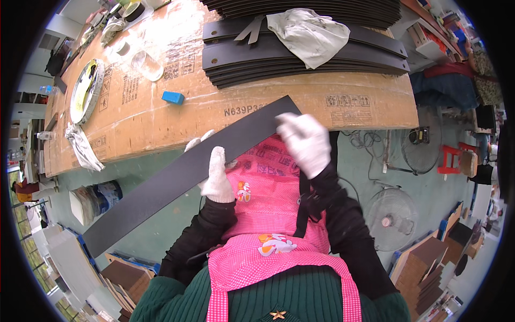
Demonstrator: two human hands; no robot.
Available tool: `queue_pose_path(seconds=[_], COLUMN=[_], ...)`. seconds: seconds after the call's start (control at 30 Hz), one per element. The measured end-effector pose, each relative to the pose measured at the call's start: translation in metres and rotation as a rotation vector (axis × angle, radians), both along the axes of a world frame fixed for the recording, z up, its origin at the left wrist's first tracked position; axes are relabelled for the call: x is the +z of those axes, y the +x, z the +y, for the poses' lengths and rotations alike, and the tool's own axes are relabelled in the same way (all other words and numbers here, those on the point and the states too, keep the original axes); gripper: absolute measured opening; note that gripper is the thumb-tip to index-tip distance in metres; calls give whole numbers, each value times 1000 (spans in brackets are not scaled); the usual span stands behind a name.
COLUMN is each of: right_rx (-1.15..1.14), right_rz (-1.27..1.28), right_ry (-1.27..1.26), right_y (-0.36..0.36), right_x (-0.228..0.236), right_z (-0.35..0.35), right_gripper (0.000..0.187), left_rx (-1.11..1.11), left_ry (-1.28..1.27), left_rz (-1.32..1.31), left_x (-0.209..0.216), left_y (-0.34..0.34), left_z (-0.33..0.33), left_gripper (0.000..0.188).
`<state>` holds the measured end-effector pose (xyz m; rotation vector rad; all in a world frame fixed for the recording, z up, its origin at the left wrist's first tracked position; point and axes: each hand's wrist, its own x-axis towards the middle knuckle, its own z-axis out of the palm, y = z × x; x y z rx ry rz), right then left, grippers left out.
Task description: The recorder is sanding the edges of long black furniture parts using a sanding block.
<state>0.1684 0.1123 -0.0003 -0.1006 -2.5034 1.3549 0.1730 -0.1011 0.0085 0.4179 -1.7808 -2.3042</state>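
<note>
Far left, on the cardboard-covered workbench (343, 107): round tape roll (86, 91) standing on edge, crumpled grey rag (83, 147) draped over the front edge. Below, on the green floor: squat tin can (99, 197). On the bench surface: small blue block (173, 97). Long flat dark-grey strip (177, 177) held slanting from lower left to upper right, above the pink apron, clear of the bench. Left hand (216, 174) (white glove) closed around the strip at mid-length, fingers wrapped over its edge. Right hand (304, 142) (white glove, blurred) curled against the strip's upper end; grip cannot be told. Behind: stack of dark strips (241, 64), white cloth (308, 33) on top. Right, on the floor: standing fan (392, 219).
</note>
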Motion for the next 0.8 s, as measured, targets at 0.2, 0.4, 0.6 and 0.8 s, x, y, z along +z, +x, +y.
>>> queue_pose_path(seconds=[0.2, 0.4, 0.6, 0.8], right_rx=[-248, 174, -229, -131], right_rz=[-13, 49, -137, 11], right_ry=[88, 69, 396, -59], right_y=[-13, -23, -46, -27], right_x=[4, 40, -16, 26], right_z=[43, -77, 83, 40], right_gripper=[22, 18, 26, 25], left_rx=[-22, -26, -59, -238], left_ry=[19, -25, 88, 171], left_rz=[-18, 100, -35, -100], left_x=[7, -11, 4, -8], left_y=[0, 3, -1, -7], left_z=[8, 3, 8, 58], left_gripper=[54, 50, 52, 55])
